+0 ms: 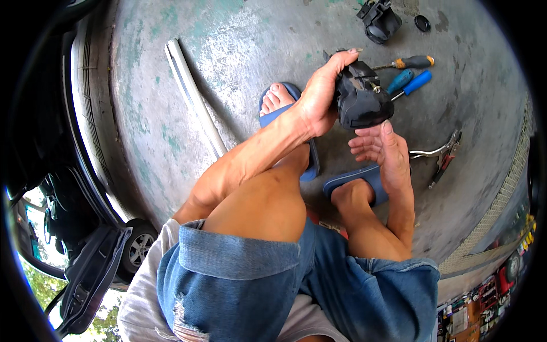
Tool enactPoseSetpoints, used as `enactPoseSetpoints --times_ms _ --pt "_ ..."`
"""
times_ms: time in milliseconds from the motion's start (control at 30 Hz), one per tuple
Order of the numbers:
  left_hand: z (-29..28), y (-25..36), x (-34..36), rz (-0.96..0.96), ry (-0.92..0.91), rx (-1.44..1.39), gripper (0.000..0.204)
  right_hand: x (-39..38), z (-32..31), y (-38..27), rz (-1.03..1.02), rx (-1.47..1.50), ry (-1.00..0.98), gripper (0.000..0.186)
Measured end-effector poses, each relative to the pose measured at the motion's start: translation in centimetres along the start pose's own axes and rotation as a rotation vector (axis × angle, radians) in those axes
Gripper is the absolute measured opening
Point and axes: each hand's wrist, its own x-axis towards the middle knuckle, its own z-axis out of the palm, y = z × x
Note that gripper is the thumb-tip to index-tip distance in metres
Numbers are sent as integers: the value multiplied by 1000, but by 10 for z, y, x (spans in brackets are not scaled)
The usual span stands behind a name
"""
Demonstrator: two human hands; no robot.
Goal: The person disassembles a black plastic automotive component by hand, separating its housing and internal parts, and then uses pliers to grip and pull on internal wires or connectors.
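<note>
Held up over the concrete floor is a black moulded plastic housing [366, 104] with a dark, smooth lower end. My left hand [320, 101] grips it from its left side, the thumb along the upper edge; the other fingers are mostly hidden behind and under it. Just below the housing, my right hand [383, 149] has its fingers stretched out and holds nothing. Its fingertips are close to the housing's lower end; I cannot tell whether they touch. Beyond the housing lie an orange-and-black screwdriver [415, 61], a teal handle [400, 81] and a blue-handled screwdriver [419, 82].
A second black plastic part [380, 24] and a round black cap [422, 23] lie at the far right. Locking pliers [439, 153] rest right of my right hand. A long silvery strip [194, 94] lies left of my feet. A car wheel [141, 245] shows at left.
</note>
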Motion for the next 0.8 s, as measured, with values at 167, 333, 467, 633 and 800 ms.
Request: enactPoseSetpoints --times_ms 167,333,467,633,800 --pt "7 3 -3 -36 67 -20 33 -5 1 0 -62 14 25 58" --pt "-1 2 0 -32 1 -63 32 -6 0 -5 -88 -22 14 54" --pt "-4 -1 5 -6 7 -55 31 -6 -1 -5 -95 -28 37 51" --pt "0 -1 4 37 24 23 31 -5 -3 -5 -119 -32 42 48" --pt "-3 -2 6 83 50 58 31 -6 -1 -5 -131 -8 49 43"
